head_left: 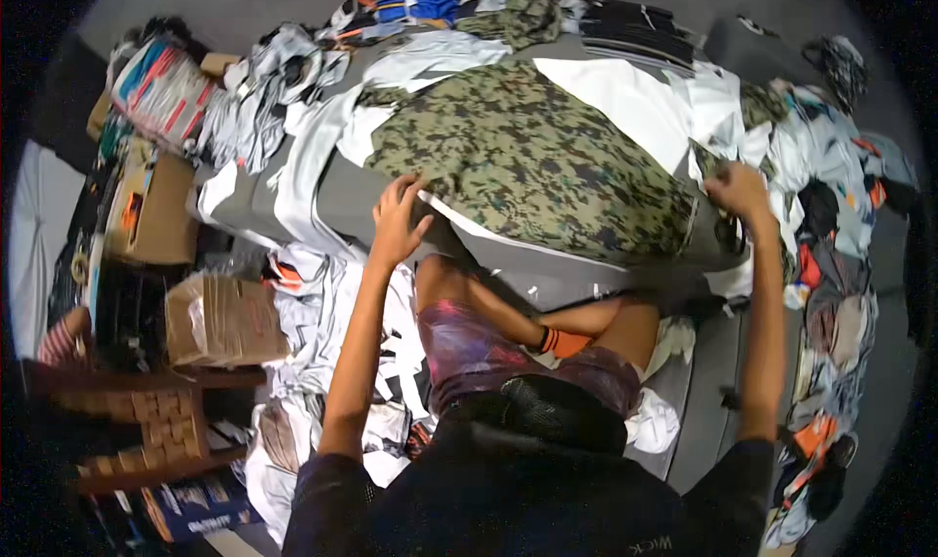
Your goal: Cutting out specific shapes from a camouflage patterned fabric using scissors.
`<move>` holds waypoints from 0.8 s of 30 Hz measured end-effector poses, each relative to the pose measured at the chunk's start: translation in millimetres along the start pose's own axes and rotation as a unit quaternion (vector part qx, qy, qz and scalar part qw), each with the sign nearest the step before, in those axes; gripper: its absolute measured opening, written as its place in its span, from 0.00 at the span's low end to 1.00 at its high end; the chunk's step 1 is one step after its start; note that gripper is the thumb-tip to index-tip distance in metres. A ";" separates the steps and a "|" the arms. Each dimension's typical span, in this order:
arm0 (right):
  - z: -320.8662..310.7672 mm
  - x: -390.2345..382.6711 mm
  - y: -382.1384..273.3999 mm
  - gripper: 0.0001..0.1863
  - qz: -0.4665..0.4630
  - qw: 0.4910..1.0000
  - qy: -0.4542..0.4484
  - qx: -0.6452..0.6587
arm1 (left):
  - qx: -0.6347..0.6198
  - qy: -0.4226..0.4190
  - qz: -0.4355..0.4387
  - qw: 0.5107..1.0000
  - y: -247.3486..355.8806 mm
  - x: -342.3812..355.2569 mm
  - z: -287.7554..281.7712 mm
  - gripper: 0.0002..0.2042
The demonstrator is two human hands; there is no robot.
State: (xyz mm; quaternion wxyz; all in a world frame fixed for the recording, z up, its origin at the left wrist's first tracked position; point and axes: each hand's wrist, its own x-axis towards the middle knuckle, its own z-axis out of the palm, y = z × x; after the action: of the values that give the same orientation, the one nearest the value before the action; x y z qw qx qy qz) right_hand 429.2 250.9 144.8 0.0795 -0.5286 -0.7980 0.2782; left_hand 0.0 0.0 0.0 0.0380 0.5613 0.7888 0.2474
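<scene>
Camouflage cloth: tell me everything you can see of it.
The camouflage cloth has a blocky green, tan and dark pattern and looks like soft fabric. It lies spread out over a raised grey surface, lightly wrinkled, with a white strip along its near edge. White cloth borders its far right side. The left hand is at its left near edge, the right hand by its right end; firm contact is hard to confirm.
</scene>
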 end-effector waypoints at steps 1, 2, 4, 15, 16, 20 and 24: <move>-16.1 3.6 3.3 0.22 -0.013 1.000 -0.005 -0.019 | 0.026 0.018 0.014 0.999 14.8 -6.8 14.9 0.32; 54.7 5.9 -10.5 0.26 -0.177 0.981 0.064 0.048 | 0.075 0.028 0.059 0.995 -8.8 10.7 -1.9 0.30; 139.3 -12.8 -50.6 0.37 -0.329 0.943 0.059 -0.012 | 0.155 0.060 0.110 0.980 -25.6 25.3 -5.9 0.27; 107.3 -32.5 -4.1 0.09 -0.172 0.944 0.241 0.143 | -0.071 0.078 0.170 0.980 75.2 59.7 -18.6 0.15; 78.4 -40.1 7.5 0.10 -0.181 0.927 0.297 0.138 | -0.067 0.067 0.191 0.977 91.7 62.5 -23.8 0.17; -24.3 -70.6 68.3 0.12 -0.173 0.856 0.485 0.038 | -0.009 0.047 0.251 0.967 106.7 71.7 -23.5 0.16; -121.0 -133.8 163.7 0.13 -0.085 0.807 0.584 -0.014 | 0.010 0.047 0.263 0.964 70.2 82.2 -14.0 0.14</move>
State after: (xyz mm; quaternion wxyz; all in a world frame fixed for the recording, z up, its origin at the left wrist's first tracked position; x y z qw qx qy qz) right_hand 668.3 222.6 181.6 0.5467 -0.5223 -0.6465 -0.1019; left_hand 25.9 86.8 60.6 -0.0713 0.7374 0.6166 0.2666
